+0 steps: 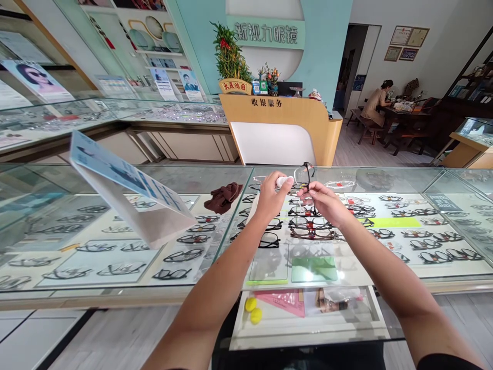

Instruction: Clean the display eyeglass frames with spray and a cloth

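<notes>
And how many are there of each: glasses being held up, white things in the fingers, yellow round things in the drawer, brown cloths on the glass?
Held glasses: 1 pair
White thing: 1
Yellow things: 2
Brown cloth: 1
Total: 5

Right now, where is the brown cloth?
In the head view, the brown cloth lies on the glass counter, left of the left hand and right of the folded card sign.

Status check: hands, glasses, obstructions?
Left hand gripping small white object, contact with lens unclear. Right hand holding dark-rimmed glasses above the display case. Brown cloth off left, apart from both hands.
</notes>
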### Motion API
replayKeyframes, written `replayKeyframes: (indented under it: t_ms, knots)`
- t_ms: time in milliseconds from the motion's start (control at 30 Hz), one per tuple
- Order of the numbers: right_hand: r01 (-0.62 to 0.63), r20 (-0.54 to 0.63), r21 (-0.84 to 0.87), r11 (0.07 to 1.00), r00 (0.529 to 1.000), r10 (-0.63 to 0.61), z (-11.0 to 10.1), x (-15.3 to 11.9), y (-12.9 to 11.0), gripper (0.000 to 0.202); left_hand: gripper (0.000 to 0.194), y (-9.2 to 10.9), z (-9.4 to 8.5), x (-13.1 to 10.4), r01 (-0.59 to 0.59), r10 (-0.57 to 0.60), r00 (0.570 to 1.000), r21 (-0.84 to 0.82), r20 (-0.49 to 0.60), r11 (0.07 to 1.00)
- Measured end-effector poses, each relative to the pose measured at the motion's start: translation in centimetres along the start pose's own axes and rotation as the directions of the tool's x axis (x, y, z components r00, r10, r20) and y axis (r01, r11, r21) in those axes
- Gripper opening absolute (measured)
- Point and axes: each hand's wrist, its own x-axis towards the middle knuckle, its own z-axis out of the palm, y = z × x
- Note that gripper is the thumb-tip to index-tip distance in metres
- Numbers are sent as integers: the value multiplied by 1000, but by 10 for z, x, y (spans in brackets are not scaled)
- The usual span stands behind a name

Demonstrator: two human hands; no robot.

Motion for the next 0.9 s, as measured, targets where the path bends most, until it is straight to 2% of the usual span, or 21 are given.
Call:
replayKeyframes:
  t_ms: [200, 367, 467, 567, 667, 733, 800, 900]
  knots:
    - [42, -176, 96, 995, 984, -24, -5, 8, -1, 40, 36, 0, 3, -3, -52, 44, 991, 65, 123, 997]
    - [53, -176, 115, 992, 984, -32, -7, 10, 3, 36, 30, -1, 15, -9, -68, 28, 975, 177, 220, 982]
    - [59, -156, 114, 992, 987, -41, -7, 10, 3, 35, 34, -2, 14, -8, -39, 14, 977, 118, 212, 992]
    - [61, -167, 99, 993, 985, -44, -9, 10, 1, 34, 38, -10, -1, 3, 73, -68, 993, -46, 98, 996]
    - [62, -188, 93, 994, 981, -44, -12, 10, -2, 34, 27, -29, -28, 25, 181, -196, 972, -124, -128, 976]
    - [59, -194, 93, 994, 980, -40, -12, 9, -4, 35, 12, -45, -47, 40, 306, -321, 918, -98, -234, 947]
    - [54, -198, 96, 994, 980, -34, -12, 9, -6, 36, 17, -60, -63, 51, 401, -380, 883, 22, -274, 916]
    - [48, -204, 85, 995, 979, -29, -11, 7, -8, 34, 28, -76, -78, 55, 467, -408, 866, 173, -290, 867]
